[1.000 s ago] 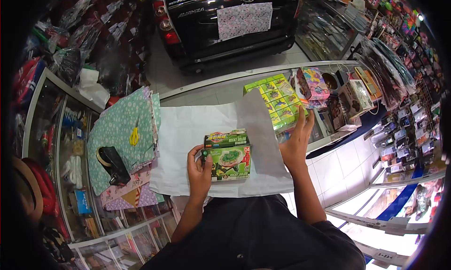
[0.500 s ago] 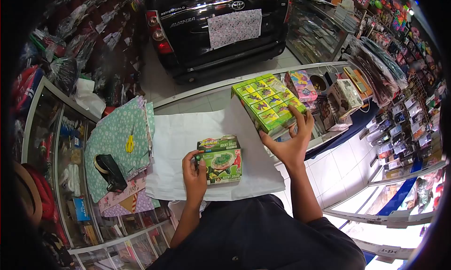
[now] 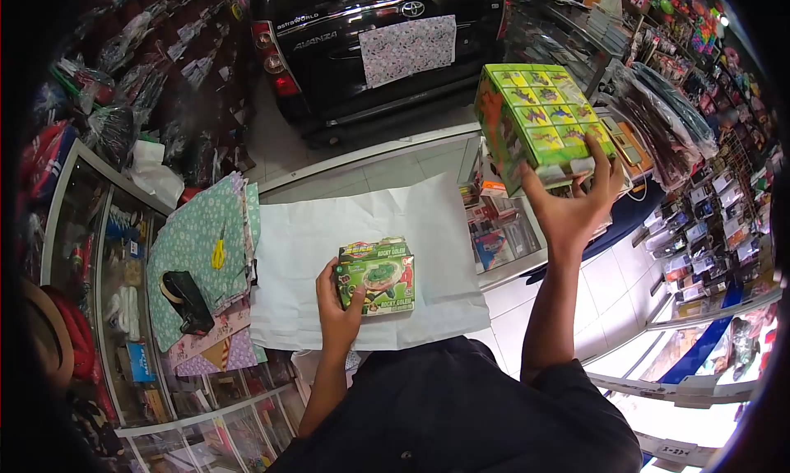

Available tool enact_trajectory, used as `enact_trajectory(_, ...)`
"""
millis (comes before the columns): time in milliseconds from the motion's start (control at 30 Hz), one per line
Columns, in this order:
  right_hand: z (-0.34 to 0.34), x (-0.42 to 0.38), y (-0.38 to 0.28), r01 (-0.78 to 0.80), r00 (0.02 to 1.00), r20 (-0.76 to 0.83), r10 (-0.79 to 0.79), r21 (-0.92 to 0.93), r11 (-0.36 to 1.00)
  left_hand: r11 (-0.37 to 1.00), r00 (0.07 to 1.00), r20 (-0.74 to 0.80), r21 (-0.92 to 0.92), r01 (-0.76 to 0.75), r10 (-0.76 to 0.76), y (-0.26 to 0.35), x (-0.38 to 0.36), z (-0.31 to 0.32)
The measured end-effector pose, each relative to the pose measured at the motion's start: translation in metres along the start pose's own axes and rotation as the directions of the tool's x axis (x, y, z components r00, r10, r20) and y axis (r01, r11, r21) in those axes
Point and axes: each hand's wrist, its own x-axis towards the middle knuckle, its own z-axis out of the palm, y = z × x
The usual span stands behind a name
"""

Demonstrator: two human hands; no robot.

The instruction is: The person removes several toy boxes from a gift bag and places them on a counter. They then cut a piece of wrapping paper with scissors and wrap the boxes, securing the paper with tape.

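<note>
Toy box (image 3: 377, 277) lies on the white paper (image 3: 329, 234) spread over the glass counter (image 3: 395, 156), roughly at the sheet's near centre, printed face up. Left hand (image 3: 337, 304) rests against the box's left side, thumb on top and fingers curled round the edge: a light steadying hold, not a lift. Right hand (image 3: 572, 206) is raised well above the counter, fingers spread wide under and round the near end of a large green multipack (image 3: 539, 119), which it carries tilted in the air, clear of the paper. Judgement: the step in hand is clearing the work surface so the sheet lies free round the toy box; wrapping proper is not yet begun, as no edge of the paper is folded. The next move calls for setting the multipack down off the sheet, freeing the right hand, then squaring the box on the paper. Scissors (image 3: 218, 251) and a tape dispenser (image 3: 185, 296) lie on patterned sheets (image 3: 197, 218) at left, within reach.
</note>
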Motion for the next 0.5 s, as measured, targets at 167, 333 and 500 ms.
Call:
enact_trajectory(167,0.03,0.008,0.036,0.126,0.99,-0.045,-0.136,-0.181,0.975,0.998,0.998,-0.061,0.065,-0.021,0.025,-0.002,0.006,0.022)
enact_trajectory(333,0.047,-0.002,0.054,0.122,0.99,-0.033,-0.137,-0.279,0.953,1.0,0.997,-0.083,0.028,0.01,-0.008,-0.001,0.01,0.037)
enact_trajectory(500,0.034,-0.009,0.048,0.05,0.993,0.117,-0.013,-0.319,0.947,0.997,0.991,-0.134,0.065,0.031,-0.022,0.007,0.012,0.048)
